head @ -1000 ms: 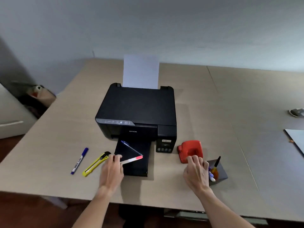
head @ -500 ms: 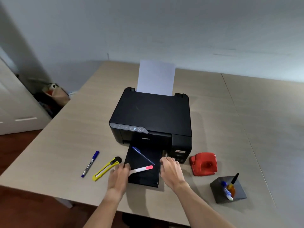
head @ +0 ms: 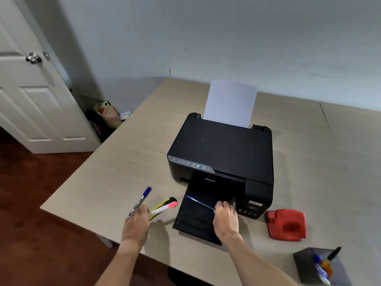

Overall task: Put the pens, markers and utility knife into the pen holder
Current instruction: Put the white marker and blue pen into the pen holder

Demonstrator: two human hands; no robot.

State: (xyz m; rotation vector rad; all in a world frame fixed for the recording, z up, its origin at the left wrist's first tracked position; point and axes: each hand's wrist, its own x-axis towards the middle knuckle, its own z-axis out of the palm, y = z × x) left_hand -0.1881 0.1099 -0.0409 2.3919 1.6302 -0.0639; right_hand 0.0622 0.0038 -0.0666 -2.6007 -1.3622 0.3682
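Observation:
My left hand (head: pixel 137 222) holds a white marker with a pink cap (head: pixel 165 207), carried over the yellow utility knife (head: pixel 161 205) that lies on the table. Its fingers also reach the lower end of the blue-capped marker (head: pixel 141 200). My right hand (head: pixel 225 219) pinches the near end of a blue pen (head: pixel 199 201) lying on the printer's black output tray (head: pixel 191 221). The grey pen holder (head: pixel 321 267) stands at the front right with several pens in it, well away from both hands.
A black printer (head: pixel 222 149) with a white sheet in its feeder sits mid-table. A red hole punch (head: pixel 285 223) lies between the printer and the pen holder. The table's front edge runs just below my hands. A white door (head: pixel 35 89) stands at the left.
My left hand carried the pink-capped marker left off the tray, over the utility knife. My right hand came from the pen holder to the tray and took the blue pen's end. The camera turned left.

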